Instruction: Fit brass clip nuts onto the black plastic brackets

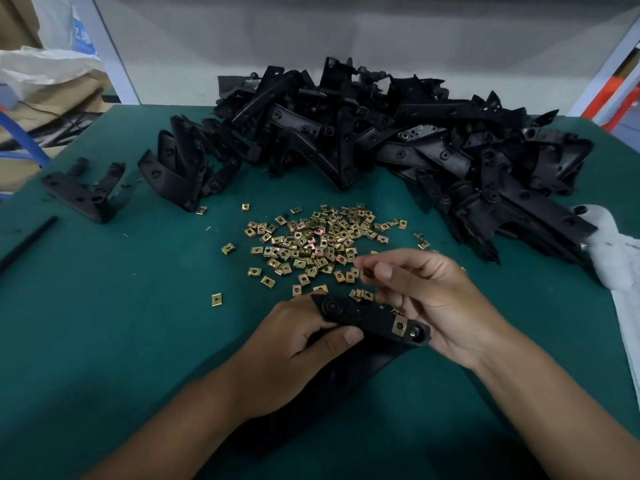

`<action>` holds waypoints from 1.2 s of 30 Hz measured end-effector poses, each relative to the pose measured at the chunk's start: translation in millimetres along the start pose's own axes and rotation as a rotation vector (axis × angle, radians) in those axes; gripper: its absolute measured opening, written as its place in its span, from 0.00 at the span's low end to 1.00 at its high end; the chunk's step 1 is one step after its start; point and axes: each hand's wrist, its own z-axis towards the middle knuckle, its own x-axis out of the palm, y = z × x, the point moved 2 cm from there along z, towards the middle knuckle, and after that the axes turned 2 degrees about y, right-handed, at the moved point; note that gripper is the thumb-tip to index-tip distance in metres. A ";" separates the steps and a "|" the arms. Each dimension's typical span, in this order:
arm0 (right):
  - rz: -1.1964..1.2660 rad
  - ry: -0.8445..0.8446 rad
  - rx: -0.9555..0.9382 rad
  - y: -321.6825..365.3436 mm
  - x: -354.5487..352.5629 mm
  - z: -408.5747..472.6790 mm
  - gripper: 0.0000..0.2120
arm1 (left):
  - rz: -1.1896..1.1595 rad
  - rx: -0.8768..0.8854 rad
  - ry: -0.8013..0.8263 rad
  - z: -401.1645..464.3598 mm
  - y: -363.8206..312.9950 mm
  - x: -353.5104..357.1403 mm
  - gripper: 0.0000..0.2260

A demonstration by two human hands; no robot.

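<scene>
Head view: my left hand [294, 344] grips the black plastic bracket [367, 318], one brass clip nut [399, 325] already on it; my right hand [426, 299] pinches what looks like another nut [367, 271] above the loose pile [318, 240].

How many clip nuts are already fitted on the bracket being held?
1 visible. A fitted clip nut sits at the right end of the held bracket, beside its end hole. The left hand covers part of the bracket, so another could be hidden.

green mat [121, 323], white cloth [609, 258], cardboard boxes [52, 95]
</scene>
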 end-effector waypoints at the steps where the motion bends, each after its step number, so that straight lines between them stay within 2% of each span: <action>1: -0.032 0.021 0.005 -0.3 0.6 -0.5 0.06 | -0.006 -0.012 -0.001 -0.4 1.3 0.1 0.15; 3: -0.087 0.056 0.016 -1.6 2.1 -1.4 0.07 | -0.004 -0.026 0.004 -0.8 2.5 0.3 0.16; 10: -0.149 0.066 0.032 -4.3 2.4 -1.4 0.08 | 0.070 0.010 0.008 0.8 -0.4 1.1 0.08; 16: -0.170 0.034 0.044 -2.6 0.9 -2.4 0.07 | 0.059 0.000 0.015 -0.9 2.2 1.7 0.13; 22: -0.245 0.044 0.017 -3.6 1.8 -4.5 0.08 | 0.079 0.000 0.033 -2.1 3.5 1.1 0.06; 27: -0.356 0.056 -0.073 0.3 -0.3 -4.9 0.06 | 0.071 -0.033 0.003 -2.0 5.2 -0.1 0.07; 31: -0.443 0.055 -0.189 3.6 0.4 -5.7 0.06 | -0.038 -0.103 -0.030 -3.0 7.9 -1.0 0.05; 36: -0.552 0.070 -0.258 1.2 2.1 -7.6 0.07 | -0.132 -0.145 -0.055 -5.9 8.0 -1.5 0.14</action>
